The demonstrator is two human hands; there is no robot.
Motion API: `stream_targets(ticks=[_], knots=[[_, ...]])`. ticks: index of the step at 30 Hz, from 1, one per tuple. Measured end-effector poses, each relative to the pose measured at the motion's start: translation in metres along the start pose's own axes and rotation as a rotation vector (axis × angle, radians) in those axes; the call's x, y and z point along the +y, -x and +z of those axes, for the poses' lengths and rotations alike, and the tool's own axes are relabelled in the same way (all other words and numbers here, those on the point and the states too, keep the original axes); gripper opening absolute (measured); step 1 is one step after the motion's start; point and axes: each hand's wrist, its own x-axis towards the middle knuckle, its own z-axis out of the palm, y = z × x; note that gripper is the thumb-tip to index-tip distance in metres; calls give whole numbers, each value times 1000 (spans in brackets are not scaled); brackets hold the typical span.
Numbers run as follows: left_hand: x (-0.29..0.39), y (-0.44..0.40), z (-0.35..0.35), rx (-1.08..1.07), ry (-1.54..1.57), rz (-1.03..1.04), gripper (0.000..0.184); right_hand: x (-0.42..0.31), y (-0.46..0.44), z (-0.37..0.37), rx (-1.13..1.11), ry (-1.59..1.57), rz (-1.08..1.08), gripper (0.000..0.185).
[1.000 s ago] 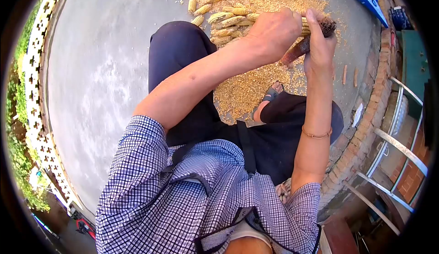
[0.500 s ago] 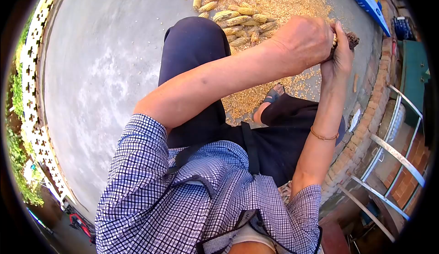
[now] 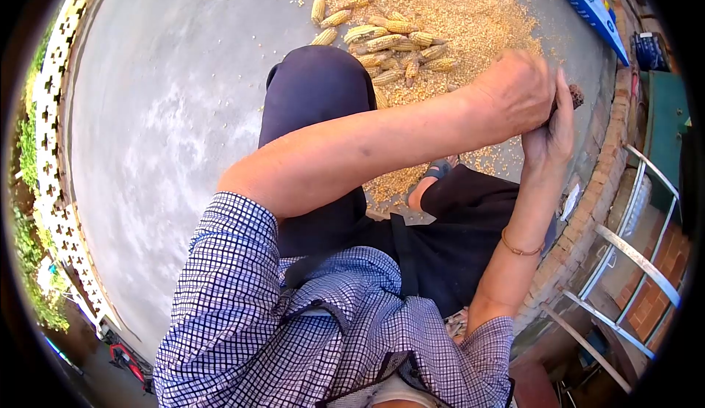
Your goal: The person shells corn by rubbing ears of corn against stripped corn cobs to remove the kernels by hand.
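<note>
My left hand (image 3: 518, 91), at the end of the arm crossing from the left, is closed in a fist against my right hand (image 3: 551, 127). Whatever lies inside the fist is hidden. The fingers of my right hand are wrapped round a dark corn cob (image 3: 577, 96), whose rough end sticks out on the right. Beyond my bent knee, yellow corn ears (image 3: 385, 43) lie in a loose heap. Loose kernels (image 3: 470, 11) spread around and behind them, and more kernels (image 3: 389, 188) lie between my legs.
A blue printed bag (image 3: 587, 4) lies at the upper right. Along the right runs a brick edge (image 3: 587, 213), with a metal frame (image 3: 639, 250) beyond it. A pierced white wall (image 3: 53, 129) curves along the left. My sandalled foot (image 3: 429, 180) rests by the kernels.
Both hands have moved right and down in the view, still together. The yellow ear seen between them earlier is now hidden, and less of the dark cob shows. The view has shifted slightly.
</note>
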Motion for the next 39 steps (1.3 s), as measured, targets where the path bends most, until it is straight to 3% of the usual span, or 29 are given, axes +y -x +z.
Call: stream_targets(ticks=[4,8,11,14,18,22,27,28,30,31,34,35,39], knots=[[0,3,13,94,176,71,21,8,-8,-7,106,65,-114,16],[5,8,-3,-17,593,-173,32,8,4,7,312,221,-381,9],[-12,9,-13,-114,979,-323,37,-3,7,0,154,201,-333,18],[-15,11,4,193,1183,-333,38,-15,13,3,53,111,-322,26],[-17,4,-37,-214,1718,-686,33,-23,19,8,51,99,-369,29],[-13,5,-23,-188,1860,-675,33,-28,30,13,18,172,-426,28],[-7,1,-22,-175,1761,-687,32,-27,38,18,-67,350,-668,33],[-6,1,-24,-199,1704,-686,33,-23,34,15,-60,496,-797,34],[0,2,-11,-30,1362,-428,38,-14,26,9,-42,794,-1045,39],[3,4,-4,50,1188,-301,42,-8,26,14,-23,776,-1023,32],[8,12,0,-93,813,-273,57,-3,28,13,188,826,-870,19],[8,13,-3,-45,724,-172,63,-7,28,15,306,786,-792,10],[17,7,-6,-76,735,-257,57,-15,21,14,258,581,-669,9]])
